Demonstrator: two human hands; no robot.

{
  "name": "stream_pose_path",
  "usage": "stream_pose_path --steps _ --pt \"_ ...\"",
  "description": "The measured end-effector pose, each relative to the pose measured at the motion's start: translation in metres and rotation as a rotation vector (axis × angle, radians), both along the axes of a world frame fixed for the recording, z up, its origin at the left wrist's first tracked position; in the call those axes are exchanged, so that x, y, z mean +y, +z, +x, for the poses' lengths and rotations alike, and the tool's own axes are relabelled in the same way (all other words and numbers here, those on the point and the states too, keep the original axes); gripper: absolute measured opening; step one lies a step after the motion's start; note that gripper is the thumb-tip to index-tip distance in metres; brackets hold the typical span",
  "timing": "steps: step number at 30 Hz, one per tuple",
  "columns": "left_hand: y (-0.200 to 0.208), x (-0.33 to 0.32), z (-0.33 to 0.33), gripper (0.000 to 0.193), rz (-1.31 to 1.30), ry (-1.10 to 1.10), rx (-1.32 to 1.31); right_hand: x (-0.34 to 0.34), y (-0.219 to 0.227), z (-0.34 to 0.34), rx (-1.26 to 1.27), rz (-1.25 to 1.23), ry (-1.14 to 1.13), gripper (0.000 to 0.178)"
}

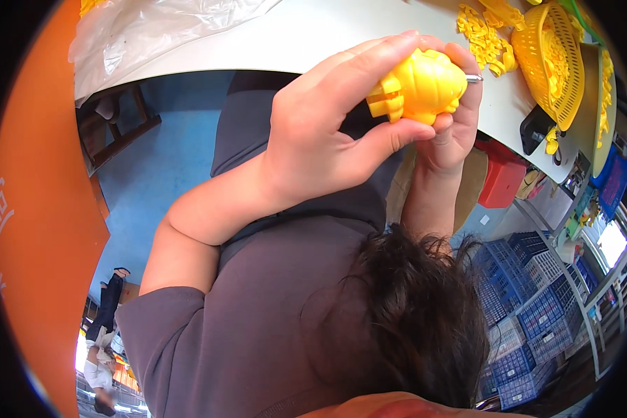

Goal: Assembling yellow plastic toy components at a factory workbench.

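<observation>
Up by the table edge, my left hand (pixel 327 125) is closed round a rounded yellow plastic toy part (pixel 428 87) with ridges and stubby tabs on its left side. The thumb presses on its lower face and the fingers lie over the top. Behind and to the right, my right hand (pixel 460 129) grips the same part, its fingers partly hidden by it. A short silver metal pin (pixel 474 79) pokes out at the part's right end, beside my right fingers. Whether it belongs to the part or is a separate tool, I cannot tell.
On the white table (pixel 313 42) lies a clear plastic bag (pixel 160 42) at left. Loose yellow pieces (pixel 484 42) and a yellow basket (pixel 571 83) of small parts stand at right, near a black phone-like object (pixel 533 129). Below are a red stool (pixel 501 177) and blue crates (pixel 529 306).
</observation>
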State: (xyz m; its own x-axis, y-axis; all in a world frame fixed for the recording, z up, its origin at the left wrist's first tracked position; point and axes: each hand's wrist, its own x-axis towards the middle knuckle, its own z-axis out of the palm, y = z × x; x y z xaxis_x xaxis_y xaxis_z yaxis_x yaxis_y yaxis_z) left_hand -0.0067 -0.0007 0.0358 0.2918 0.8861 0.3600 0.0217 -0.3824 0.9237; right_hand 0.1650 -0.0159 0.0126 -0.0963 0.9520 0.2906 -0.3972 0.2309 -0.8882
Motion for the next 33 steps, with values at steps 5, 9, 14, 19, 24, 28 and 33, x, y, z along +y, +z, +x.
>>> stream_pose_path --steps 5,9,14,19,24,28,33 --pt "-0.001 0.009 0.003 0.068 0.220 0.028 0.034 -0.001 -0.005 0.006 -0.016 0.011 -0.029 0.068" --pt "0.001 0.011 0.002 0.068 0.251 0.008 0.039 -0.002 -0.009 0.007 0.044 0.070 -0.027 0.065" --pt "0.001 0.017 0.001 0.071 0.285 -0.042 0.046 0.005 -0.009 0.013 0.037 0.164 -0.006 0.062" --pt "-0.002 0.012 0.007 0.068 0.200 -0.049 -0.168 0.006 -0.005 0.017 0.023 0.206 0.074 0.059" --pt "0.000 0.015 0.000 0.067 0.197 -0.074 -0.110 0.005 -0.004 0.021 0.010 0.175 0.143 0.066" --pt "0.012 0.018 -0.008 0.056 0.155 -0.152 -0.045 -0.004 -0.013 0.037 0.064 -0.040 0.055 0.072" --pt "0.035 0.017 -0.026 0.042 -0.045 -0.207 0.134 -0.004 -0.009 0.035 0.100 -0.333 0.054 0.077"
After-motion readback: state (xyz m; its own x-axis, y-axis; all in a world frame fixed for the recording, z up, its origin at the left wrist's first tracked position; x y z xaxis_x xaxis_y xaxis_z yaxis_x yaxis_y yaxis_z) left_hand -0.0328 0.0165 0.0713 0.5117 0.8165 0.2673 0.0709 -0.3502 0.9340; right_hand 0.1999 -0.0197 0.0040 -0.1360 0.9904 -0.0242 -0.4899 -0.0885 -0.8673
